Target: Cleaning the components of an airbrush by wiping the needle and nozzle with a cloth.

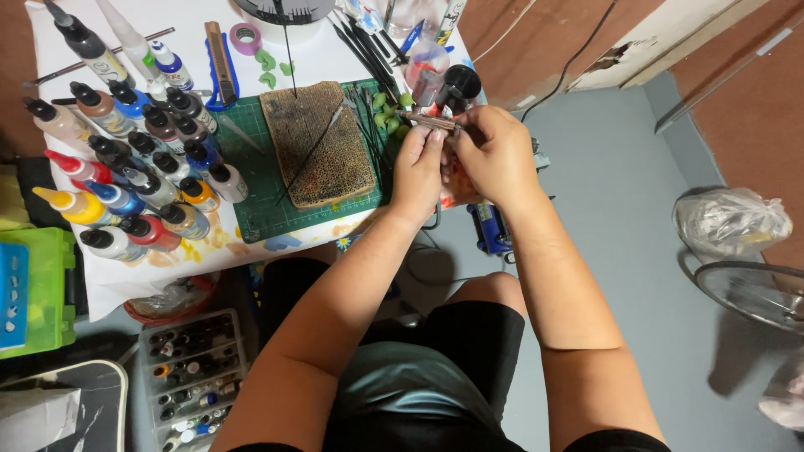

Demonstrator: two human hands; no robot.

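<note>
My left hand and my right hand meet over the right edge of the white table. Together they pinch a thin brown stick-like piece that pokes out to the left above my fingers. Something orange-red shows between my palms, mostly hidden. Just left of my hands lies a brown stained pad on a green cutting mat. Thin dark wires cross the pad. Small green leaf shapes lie beside my left hand.
Several paint bottles with coloured caps crowd the table's left half. A black cup, a tape roll and pens stand at the back. A green box and a clear organiser sit on the floor at left; a fan at right.
</note>
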